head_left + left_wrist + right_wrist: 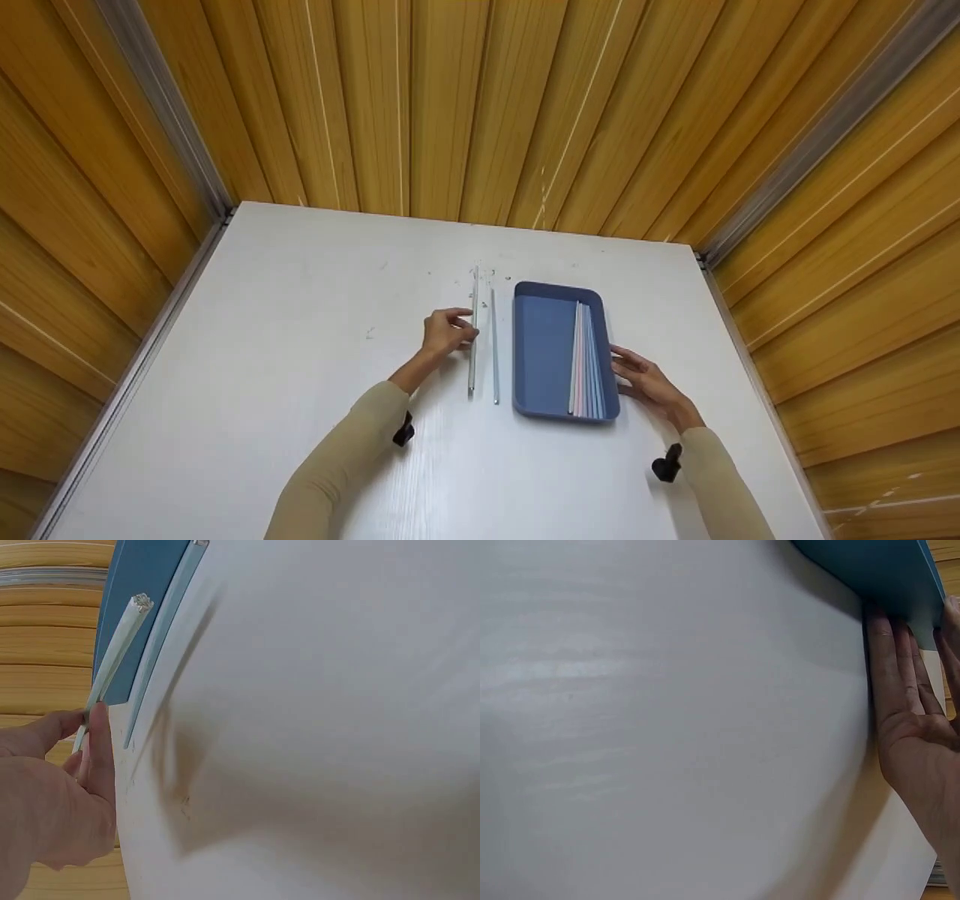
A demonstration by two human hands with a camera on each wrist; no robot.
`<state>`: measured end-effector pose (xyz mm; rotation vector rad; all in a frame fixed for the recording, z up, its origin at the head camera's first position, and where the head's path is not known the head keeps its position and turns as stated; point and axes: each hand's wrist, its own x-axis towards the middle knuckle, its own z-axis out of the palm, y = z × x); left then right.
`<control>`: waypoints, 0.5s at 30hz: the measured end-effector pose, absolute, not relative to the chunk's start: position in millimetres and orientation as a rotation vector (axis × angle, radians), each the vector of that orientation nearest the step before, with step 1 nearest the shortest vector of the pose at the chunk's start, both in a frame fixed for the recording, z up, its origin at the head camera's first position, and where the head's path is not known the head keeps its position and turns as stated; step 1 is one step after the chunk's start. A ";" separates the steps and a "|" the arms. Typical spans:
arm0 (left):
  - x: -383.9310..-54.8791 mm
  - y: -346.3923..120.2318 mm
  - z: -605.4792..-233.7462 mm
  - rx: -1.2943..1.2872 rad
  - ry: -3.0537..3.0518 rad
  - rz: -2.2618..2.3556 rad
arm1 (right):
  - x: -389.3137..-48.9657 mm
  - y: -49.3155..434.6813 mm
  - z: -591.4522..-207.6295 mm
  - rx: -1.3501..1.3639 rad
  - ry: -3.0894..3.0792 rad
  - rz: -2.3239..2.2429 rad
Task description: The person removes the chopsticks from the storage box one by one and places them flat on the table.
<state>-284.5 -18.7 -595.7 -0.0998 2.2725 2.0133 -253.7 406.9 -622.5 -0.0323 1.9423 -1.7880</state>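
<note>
My left hand (448, 332) pinches a thin pale stick (472, 360) between thumb and fingers. In the left wrist view, the rough silvery end of that stick (124, 634) is raised off the table. A light blue stick (494, 352) lies between it and the blue tray (514, 360). Several slim sticks (587, 360) in white, pink and blue lie along the tray's right side. My right hand (651, 384) holds the tray's right edge. In the right wrist view, some fingers (885, 667) reach under that edge; their tips are hidden.
The white table (300, 315) is bordered by wood-patterned walls (442, 112) at the back and sides. Small specks (493, 271) lie beyond the sticks. A black device (403, 430) sits at the left wrist, and another black device (667, 463) at the right.
</note>
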 end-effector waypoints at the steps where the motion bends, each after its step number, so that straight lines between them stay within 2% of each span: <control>1: -284.3 -19.0 -597.5 -0.101 2.284 2.001 | -253.8 406.3 -622.8 -0.036 1.942 -1.787; 15: -282.8 -4.4 -609.0 -0.115 2.571 1.694 | -253.6 405.1 -623.9 -0.042 1.942 -1.803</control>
